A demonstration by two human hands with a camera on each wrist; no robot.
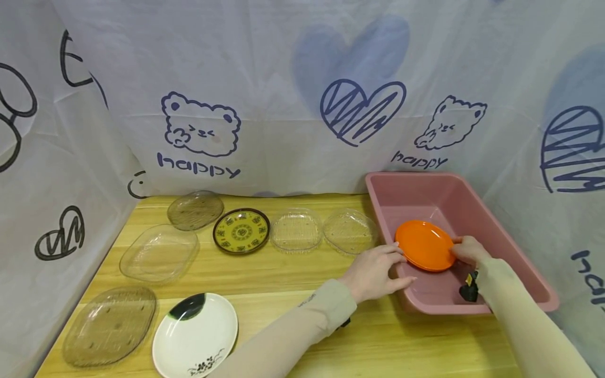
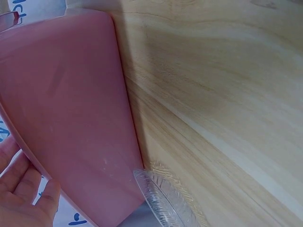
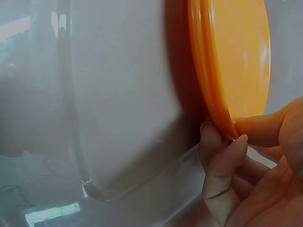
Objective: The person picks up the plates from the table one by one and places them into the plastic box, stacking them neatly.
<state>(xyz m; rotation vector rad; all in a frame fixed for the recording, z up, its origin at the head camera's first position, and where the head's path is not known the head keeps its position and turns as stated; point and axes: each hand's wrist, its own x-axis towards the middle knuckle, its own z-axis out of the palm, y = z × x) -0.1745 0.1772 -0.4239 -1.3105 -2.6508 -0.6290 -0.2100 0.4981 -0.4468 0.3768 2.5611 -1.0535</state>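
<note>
An orange plate (image 1: 424, 245) is tilted inside the pink plastic tub (image 1: 508, 236). My right hand (image 1: 470, 251) pinches its right edge between thumb and fingers; in the right wrist view the thumb lies on the face of the orange plate (image 3: 241, 61). Its edge shows several ridges there, and I cannot tell whether it is one plate or a stack. My left hand (image 1: 373, 272) is at the tub's left rim, thumb spread away from the fingers. In the left wrist view, the left fingers (image 2: 28, 182) reach the rim beside the tub's outer wall (image 2: 80, 104).
Left of the tub are two clear ribbed plates (image 1: 350, 231) (image 1: 296, 230) and a yellow patterned plate (image 1: 241, 231). Farther left lie a smoky plate (image 1: 195, 210), a clear squarish plate (image 1: 159, 253), a brownish plate (image 1: 111, 325) and a white plate (image 1: 196, 333). Printed cloth (image 1: 283, 131) surrounds the wooden table.
</note>
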